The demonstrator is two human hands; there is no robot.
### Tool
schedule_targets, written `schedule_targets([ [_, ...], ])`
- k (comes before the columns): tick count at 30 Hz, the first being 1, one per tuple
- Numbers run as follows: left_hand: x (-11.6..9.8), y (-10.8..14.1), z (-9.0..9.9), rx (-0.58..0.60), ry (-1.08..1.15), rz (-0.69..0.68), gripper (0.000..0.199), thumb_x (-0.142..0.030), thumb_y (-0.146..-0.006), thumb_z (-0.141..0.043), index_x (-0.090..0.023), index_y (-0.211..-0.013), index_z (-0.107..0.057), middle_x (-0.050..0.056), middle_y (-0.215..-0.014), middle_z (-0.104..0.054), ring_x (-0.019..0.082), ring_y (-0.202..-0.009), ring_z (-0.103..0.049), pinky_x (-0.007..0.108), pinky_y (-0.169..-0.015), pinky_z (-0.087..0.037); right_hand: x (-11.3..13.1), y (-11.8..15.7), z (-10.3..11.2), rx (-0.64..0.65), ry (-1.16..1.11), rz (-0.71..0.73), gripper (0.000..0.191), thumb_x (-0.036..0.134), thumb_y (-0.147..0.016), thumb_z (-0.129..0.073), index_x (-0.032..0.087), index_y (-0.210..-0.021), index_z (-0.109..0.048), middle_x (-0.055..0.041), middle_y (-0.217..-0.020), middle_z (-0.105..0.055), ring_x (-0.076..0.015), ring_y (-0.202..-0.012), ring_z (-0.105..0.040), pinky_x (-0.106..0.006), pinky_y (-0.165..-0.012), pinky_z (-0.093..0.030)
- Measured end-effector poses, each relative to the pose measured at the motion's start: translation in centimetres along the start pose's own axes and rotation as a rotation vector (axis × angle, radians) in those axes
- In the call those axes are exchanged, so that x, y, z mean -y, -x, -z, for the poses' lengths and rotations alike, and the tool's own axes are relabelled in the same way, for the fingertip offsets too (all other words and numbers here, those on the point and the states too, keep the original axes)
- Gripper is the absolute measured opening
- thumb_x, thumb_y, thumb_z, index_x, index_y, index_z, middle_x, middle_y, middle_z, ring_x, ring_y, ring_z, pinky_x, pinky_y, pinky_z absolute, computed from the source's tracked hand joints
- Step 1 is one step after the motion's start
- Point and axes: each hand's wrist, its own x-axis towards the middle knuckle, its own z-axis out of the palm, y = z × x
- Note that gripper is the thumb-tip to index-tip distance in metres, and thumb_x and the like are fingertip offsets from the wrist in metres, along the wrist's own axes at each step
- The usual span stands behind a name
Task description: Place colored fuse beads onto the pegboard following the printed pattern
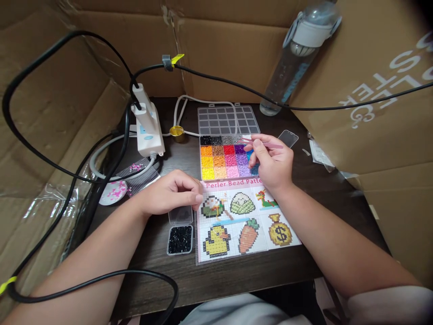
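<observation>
My right hand [275, 160] is closed round pink tweezers [267, 143]. Their tips point left, over the grey compartments of a bead box [200, 167] filled with beads sorted by colour. Nearer to me lies a Perler bead pattern sheet [233, 225] with a duck, a carrot, a money bag and other figures, under a clear pegboard. My left hand [177, 192], loosely curled with nothing visible in it, rests at the sheet's left edge. Partly behind it, the clear lid [180, 215] of a small box of black beads [180, 239] stands open.
A white power strip [150, 131] with plugs and looping black cables [216, 77] takes up the left and crosses above. A gold tin [177, 132], a water bottle [294, 63], a small clear lid [288, 138] and a bead-strewn white disc [113, 192] stand around. Cardboard walls enclose the table.
</observation>
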Motion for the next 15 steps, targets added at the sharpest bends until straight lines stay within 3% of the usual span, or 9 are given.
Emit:
schedule_targets([
  [15, -0.33, -0.08, -0.11, -0.010, 0.013, -0.011, 0.027, -0.023, -0.089, -0.061, -0.015, -0.064, -0.069, 0.002, -0.064, -0.065, 0.013, -0.064, -0.057, 0.029, -0.072, -0.048, -0.05, 0.00, 0.01, -0.022, 0.009, -0.023, 0.018, 0.036, -0.089, -0.062, 0.020, -0.095, -0.068, 0.0012, -0.072, -0.071, -0.0066, -0.041, -0.053, -0.025, -0.043, -0.045],
])
